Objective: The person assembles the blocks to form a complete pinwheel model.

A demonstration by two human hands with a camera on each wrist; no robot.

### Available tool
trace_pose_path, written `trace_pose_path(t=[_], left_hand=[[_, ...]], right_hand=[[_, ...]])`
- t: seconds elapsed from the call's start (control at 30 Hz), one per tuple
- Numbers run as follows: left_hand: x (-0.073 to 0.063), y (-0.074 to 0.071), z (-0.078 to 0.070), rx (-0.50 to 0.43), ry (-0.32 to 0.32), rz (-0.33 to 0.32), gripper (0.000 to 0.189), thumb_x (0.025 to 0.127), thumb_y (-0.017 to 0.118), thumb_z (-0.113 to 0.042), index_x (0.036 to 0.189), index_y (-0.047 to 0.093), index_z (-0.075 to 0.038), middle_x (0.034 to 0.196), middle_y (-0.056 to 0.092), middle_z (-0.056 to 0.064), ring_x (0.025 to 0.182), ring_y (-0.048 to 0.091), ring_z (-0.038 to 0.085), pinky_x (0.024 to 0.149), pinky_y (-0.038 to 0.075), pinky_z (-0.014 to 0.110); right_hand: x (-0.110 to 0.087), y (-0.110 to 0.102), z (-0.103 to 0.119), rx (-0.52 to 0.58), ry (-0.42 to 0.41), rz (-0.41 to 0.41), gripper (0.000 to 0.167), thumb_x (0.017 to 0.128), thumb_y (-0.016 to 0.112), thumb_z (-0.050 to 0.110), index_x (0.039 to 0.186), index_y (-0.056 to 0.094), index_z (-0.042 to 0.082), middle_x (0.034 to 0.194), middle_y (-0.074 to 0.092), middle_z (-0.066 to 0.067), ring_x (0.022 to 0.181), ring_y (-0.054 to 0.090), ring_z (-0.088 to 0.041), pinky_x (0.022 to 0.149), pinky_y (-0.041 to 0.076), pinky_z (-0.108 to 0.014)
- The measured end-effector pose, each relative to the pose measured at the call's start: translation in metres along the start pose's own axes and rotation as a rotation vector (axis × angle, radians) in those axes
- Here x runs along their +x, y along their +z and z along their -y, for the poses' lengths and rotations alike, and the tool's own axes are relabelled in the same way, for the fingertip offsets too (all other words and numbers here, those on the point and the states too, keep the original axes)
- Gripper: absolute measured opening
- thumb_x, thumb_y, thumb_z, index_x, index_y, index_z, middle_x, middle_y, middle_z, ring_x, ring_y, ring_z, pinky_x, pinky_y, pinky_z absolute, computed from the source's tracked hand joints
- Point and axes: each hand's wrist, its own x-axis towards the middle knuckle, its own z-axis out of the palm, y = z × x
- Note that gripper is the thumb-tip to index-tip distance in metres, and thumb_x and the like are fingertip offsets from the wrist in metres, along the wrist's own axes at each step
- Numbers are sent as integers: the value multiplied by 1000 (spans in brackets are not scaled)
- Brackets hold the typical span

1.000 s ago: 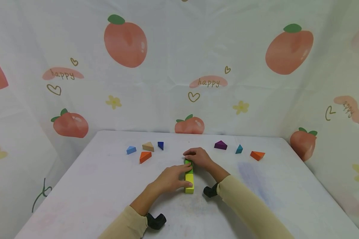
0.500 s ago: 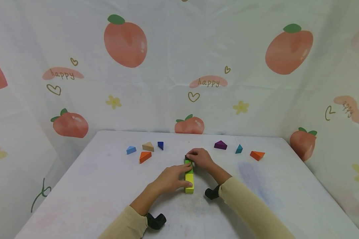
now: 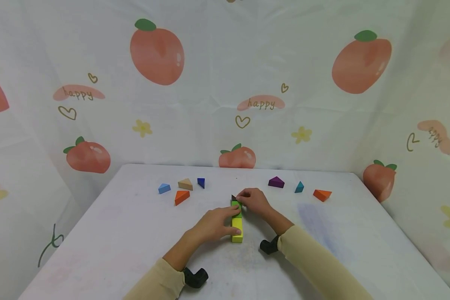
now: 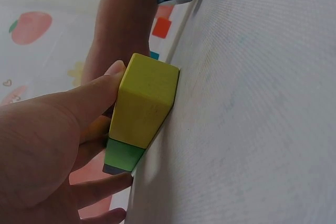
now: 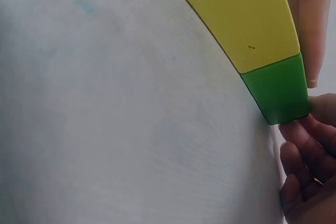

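A yellow block point(image 3: 237, 223) and a green block point(image 3: 238, 215) lie end to end on the table, pointing away from me. A small dark wedge-shaped block point(image 3: 233, 198) sits at the green block's far end and shows as a dark strip in the left wrist view. My left hand point(image 3: 213, 223) rests on the row from the left, thumb on the yellow block, forefinger across the green one. From the right, my right hand point(image 3: 254, 200) pinches the dark block with curled fingers. In the right wrist view its thumb is right at the green block's end, and the dark block is hidden.
Back left on the table point(image 3: 108, 250) lie a light blue point(image 3: 164, 188), a tan point(image 3: 185, 184), a dark blue point(image 3: 201, 183) and an orange triangular block point(image 3: 182, 197). Back right are a purple point(image 3: 276, 182), a teal point(image 3: 299, 187) and another orange triangular block point(image 3: 322, 195).
My right hand has shifted slightly right and toward me, uncovering the tip of the dark block. The left hand and the yellow and green blocks have stayed in place.
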Motion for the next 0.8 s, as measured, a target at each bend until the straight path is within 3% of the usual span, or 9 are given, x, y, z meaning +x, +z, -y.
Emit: trace_pose_path(t=[0.4, 0.8], left_hand=[[1, 0, 0, -7, 1, 10, 70, 86, 70, -49, 145, 48, -20, 150, 42, -7, 135, 42, 21, 104, 40, 46], [1, 0, -1, -13, -35, 14, 70, 85, 70, -51, 145, 49, -23, 150, 42, -8, 136, 40, 21, 105, 39, 46]], right_hand=[[-1, -3, -1, 3, -12, -12, 12, 92, 67, 18, 93, 74, 8, 79, 66, 2, 72, 55, -15, 63, 47, -27], [1, -32, 0, -178, -53, -93, 9, 92, 68, 17, 97, 73, 10, 87, 67, 1, 78, 55, -18, 70, 51, -31]])
